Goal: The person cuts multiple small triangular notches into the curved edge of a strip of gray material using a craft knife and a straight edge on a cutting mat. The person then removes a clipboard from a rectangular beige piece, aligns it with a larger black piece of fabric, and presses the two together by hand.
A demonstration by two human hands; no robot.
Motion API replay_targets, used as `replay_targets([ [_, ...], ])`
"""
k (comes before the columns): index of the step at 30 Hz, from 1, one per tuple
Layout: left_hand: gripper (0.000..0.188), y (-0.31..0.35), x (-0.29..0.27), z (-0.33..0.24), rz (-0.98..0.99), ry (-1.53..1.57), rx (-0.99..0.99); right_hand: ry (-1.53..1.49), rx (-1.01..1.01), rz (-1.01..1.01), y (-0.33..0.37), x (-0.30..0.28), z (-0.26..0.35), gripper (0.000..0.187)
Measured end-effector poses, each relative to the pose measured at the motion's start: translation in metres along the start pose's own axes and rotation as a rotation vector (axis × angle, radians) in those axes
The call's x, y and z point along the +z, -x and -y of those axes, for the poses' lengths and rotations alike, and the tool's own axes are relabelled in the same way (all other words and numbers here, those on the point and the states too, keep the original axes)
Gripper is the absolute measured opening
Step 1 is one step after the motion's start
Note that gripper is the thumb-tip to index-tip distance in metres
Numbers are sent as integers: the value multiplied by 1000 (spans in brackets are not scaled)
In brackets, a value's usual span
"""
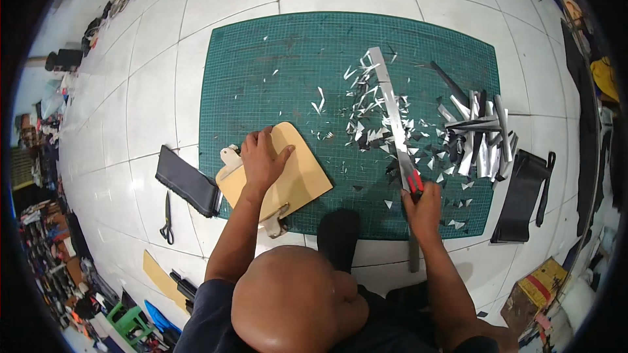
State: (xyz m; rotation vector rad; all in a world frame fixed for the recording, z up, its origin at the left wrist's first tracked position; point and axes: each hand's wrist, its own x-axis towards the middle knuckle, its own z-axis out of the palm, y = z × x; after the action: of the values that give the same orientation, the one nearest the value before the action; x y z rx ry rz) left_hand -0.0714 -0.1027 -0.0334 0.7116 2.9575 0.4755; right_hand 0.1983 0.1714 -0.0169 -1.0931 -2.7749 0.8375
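Note:
My left hand lies on a tan board with one rounded corner, its thumb spread away from the fingers. A pale metal clip grips the board's left edge, and another clip grips its lower edge. My right hand is closed around a red and black cutter knife. Beneath the knife, a long steel ruler lies lengthwise across the green cutting mat. Whether the knife touches the ruler, I cannot tell. Small black and silver offcuts are scattered around the ruler.
Silver and black strips are heaped on the mat's right side. A folded black piece and black scissors lie left of the mat. Another black piece lies to its right. A yellow and brown box stands at lower right.

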Motion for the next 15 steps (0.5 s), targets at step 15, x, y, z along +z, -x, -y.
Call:
replay_targets([
  [15, 72, 16, 8, -13, -165, 19, -4, -39, 86, 152, -52, -23, -1, 37],
])
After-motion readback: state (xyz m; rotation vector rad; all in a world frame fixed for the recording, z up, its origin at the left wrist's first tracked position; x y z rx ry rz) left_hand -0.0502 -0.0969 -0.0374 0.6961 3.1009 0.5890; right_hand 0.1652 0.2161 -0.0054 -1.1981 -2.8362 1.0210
